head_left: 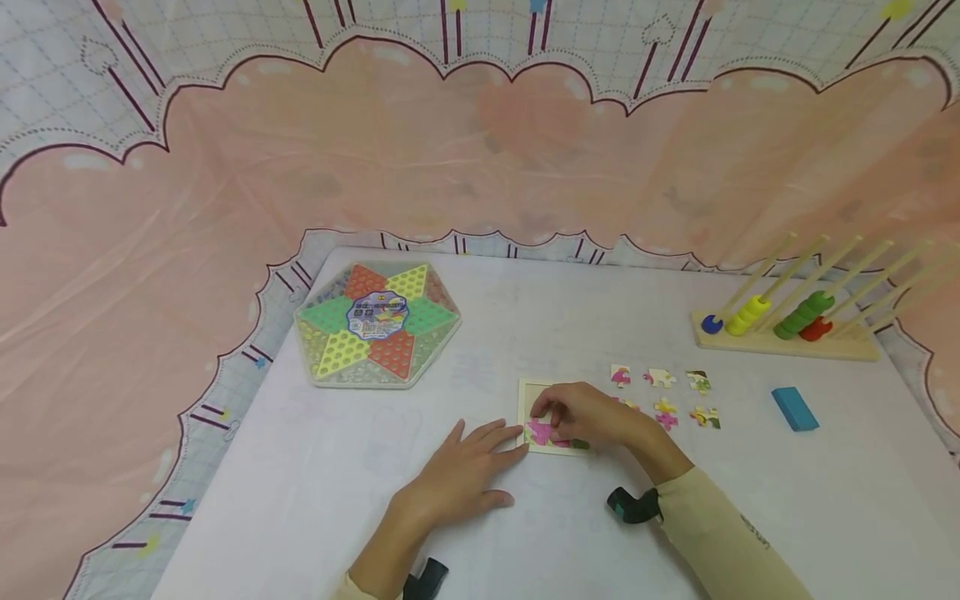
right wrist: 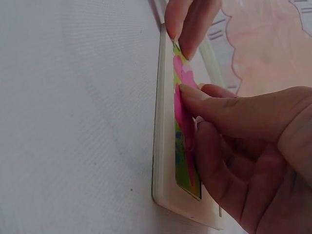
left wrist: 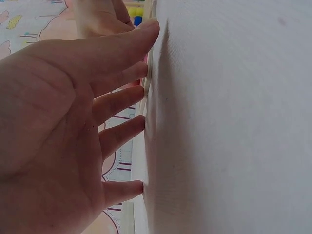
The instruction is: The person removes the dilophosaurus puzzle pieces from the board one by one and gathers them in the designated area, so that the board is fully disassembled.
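A small cream puzzle tray [head_left: 522, 400] lies on the white table, with pink and green puzzle pieces [right wrist: 181, 161] along its near side. Over it bends my right hand [head_left: 588, 412], its thumb [right wrist: 204, 100] and curled fingers pinching a pink puzzle piece [head_left: 538, 432] low against the tray. My left hand [head_left: 457, 475] is spread with fingers extended, fingertips at the tray's left edge and on the table. From the left wrist view the left fingers [left wrist: 119, 134] reach down to the tabletop, and the tray is mostly hidden.
Several loose puzzle pieces [head_left: 662, 378] lie right of the tray. A blue block [head_left: 795, 409] is farther right, below a wooden bead rack [head_left: 787, 343] with coloured beads. A hexagonal star-patterned game board [head_left: 378, 325] sits at the back left.
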Demonstrator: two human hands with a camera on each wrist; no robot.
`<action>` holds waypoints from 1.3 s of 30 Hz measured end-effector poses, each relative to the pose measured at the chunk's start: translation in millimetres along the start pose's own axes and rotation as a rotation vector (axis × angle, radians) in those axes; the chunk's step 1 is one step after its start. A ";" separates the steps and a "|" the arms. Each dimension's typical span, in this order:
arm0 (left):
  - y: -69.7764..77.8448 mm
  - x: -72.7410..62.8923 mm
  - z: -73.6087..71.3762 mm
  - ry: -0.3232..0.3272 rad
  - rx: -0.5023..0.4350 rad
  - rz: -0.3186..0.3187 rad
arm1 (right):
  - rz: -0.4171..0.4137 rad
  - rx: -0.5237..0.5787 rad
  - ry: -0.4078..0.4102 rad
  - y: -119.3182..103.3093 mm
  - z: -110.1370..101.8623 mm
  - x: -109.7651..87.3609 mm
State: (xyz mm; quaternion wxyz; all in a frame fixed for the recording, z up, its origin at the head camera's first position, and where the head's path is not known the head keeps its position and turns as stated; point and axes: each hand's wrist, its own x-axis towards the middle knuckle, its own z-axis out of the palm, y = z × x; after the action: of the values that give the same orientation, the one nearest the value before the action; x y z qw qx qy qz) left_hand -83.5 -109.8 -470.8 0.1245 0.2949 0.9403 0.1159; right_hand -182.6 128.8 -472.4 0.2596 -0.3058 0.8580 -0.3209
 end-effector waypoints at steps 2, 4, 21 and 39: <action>0.1 0.1 -0.2 0.001 0.008 0.003 | 0.000 0.016 -0.005 1.5 -0.5 0.6; 0.0 0.2 -0.2 0.000 0.012 0.004 | -0.006 0.030 -0.011 3.2 -0.7 0.9; 1.0 0.2 -0.9 -0.006 -0.010 -0.008 | -0.024 0.005 -0.054 1.6 -2.5 2.6; 1.2 1.2 0.4 -0.003 -0.031 -0.023 | -0.046 0.043 0.001 4.9 0.5 -0.6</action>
State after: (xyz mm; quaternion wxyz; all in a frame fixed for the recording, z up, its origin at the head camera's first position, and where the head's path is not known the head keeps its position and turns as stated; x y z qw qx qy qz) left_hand -83.7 -108.2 -471.0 0.1320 0.2821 0.9415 0.1286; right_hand -183.6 132.0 -476.0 0.2581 -0.3199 0.8438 -0.3451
